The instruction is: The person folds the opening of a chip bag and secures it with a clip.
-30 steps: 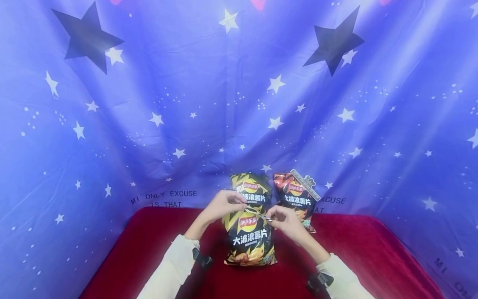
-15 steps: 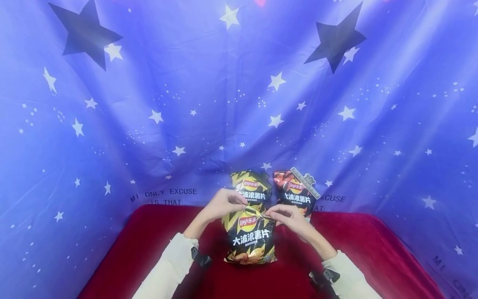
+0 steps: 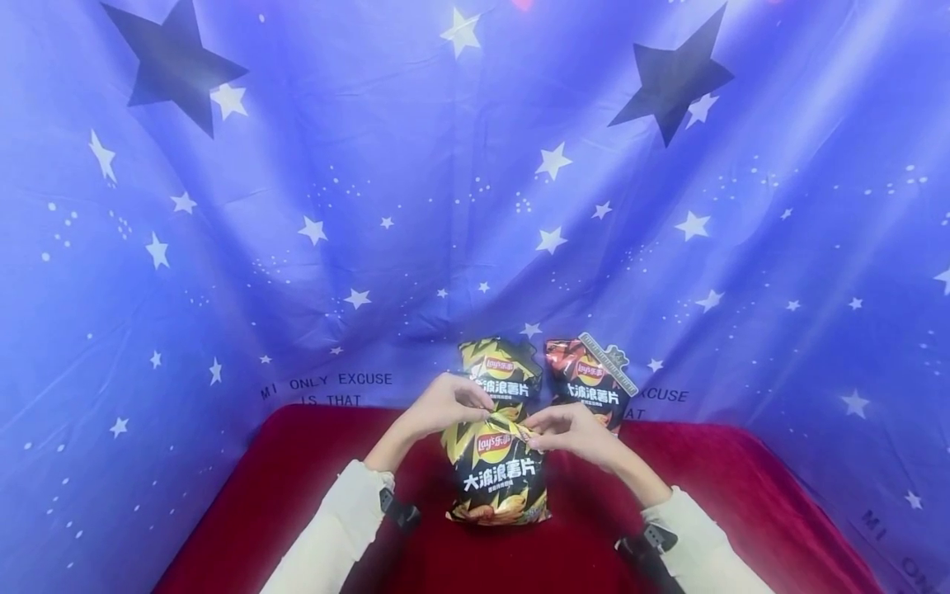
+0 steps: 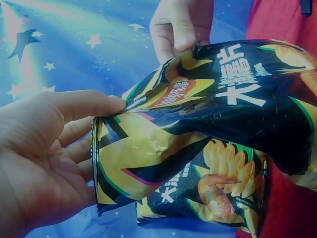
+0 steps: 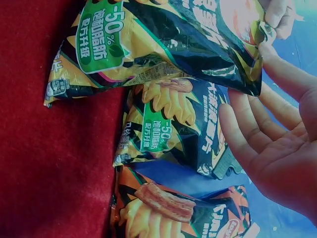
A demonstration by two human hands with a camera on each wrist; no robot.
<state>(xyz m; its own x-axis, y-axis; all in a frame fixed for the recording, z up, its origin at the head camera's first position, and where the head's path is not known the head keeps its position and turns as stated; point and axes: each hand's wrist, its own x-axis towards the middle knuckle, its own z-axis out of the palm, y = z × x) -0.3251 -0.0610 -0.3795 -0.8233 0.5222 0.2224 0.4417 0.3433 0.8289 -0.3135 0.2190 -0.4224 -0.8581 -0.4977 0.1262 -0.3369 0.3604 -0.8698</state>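
Note:
A black and yellow Lay's chip bag (image 3: 499,487) stands on the red cloth, its top edge between both hands. My left hand (image 3: 449,406) pinches the left end of that edge, with the thumb in front and the fingers behind in the left wrist view. At the other end, my right hand (image 3: 575,431) pinches the top corner between thumb and index finger. Its other fingers (image 5: 247,124) stretch out behind the bag in the right wrist view. Between the hands, the bag's top looks creased and bent over, with a yellow strip showing.
Behind stands a second black and yellow chip bag (image 3: 493,353), partly covered by the front one. To its right is a red and black chip bag (image 3: 594,381), with a grey crown-topped strip (image 3: 609,363) across its upper corner. A starry blue curtain (image 3: 416,165) hangs behind the red cloth (image 3: 705,495).
The silvery gap at the front bag's top has given way to a yellow folded strip. My right hand has shifted slightly, while my left hand keeps its pinch.

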